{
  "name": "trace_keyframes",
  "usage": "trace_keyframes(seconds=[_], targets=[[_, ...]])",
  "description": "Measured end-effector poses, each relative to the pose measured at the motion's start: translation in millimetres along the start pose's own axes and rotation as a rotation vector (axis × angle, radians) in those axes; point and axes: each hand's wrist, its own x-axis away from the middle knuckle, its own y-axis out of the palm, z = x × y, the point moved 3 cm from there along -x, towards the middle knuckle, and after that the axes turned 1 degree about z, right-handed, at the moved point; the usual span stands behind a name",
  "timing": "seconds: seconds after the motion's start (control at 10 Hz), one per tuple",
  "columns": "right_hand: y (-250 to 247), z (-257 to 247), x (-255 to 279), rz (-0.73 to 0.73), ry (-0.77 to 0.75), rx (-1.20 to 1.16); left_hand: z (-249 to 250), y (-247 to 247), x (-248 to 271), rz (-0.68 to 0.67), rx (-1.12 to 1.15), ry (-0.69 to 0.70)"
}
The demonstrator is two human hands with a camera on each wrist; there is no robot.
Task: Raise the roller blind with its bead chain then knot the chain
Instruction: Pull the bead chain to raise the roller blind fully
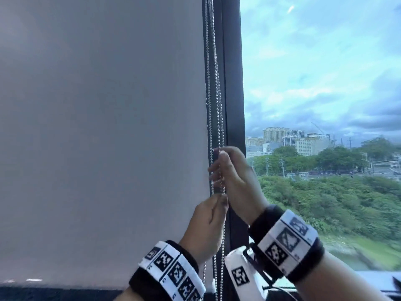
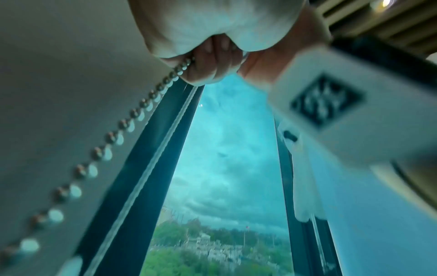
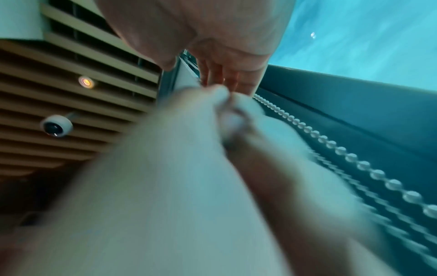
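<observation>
Beside the dark window frame (image 1: 233, 105), both hands pinch the silver bead chain (image 1: 213, 94): right hand (image 1: 235, 181) above, left hand (image 1: 208, 222) below. Slack grip risks beads slipping, dropping the grey roller blind (image 1: 102, 127).

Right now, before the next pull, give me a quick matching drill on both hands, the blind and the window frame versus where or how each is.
Things:
1. left hand
2. right hand
3. roller blind
4. window frame

States:
a. dark upright right of the bead chain
b. grips the chain higher up
c. grey, lowered nearly to the sill
d. pinches the chain lower down

Pairs: 1-d, 2-b, 3-c, 4-a
</observation>
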Motion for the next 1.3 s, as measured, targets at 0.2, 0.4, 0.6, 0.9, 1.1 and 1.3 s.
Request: trace_keyframes(seconds=[0.2, 0.4, 0.6, 0.9, 1.1, 1.3], targets=[[9.3, 2.8, -30.5, -0.071, 0.014, -0.011, -46.6, 8.4, 45.3, -0.213, -0.118, -0.184], [8.2, 8.6, -28.1, 0.001, -0.084, 0.079, -36.5, -5.7, 24.6, -0.374, -0.037, -0.257], [11.6, 29.3, -3.4, -0.028, -0.069, 0.137, -21.2, -31.0, -12.0, -0.289, 0.182, -0.214], [14.1, 64.2, 43.3, -0.125, -0.053, 0.294, 22.7, -39.5, -81.2, -0.130, 0.490, -0.148], [12.1, 92.5, 71.3, -0.174, 0.044, 0.356, 61.9, -46.2, -122.4, -0.012, 0.487, -0.089], [12.4, 96.7, 76.3, -0.228, 0.061, 0.308, 73.8, -40.3, -131.7, 0.133, 0.524, -0.086]])
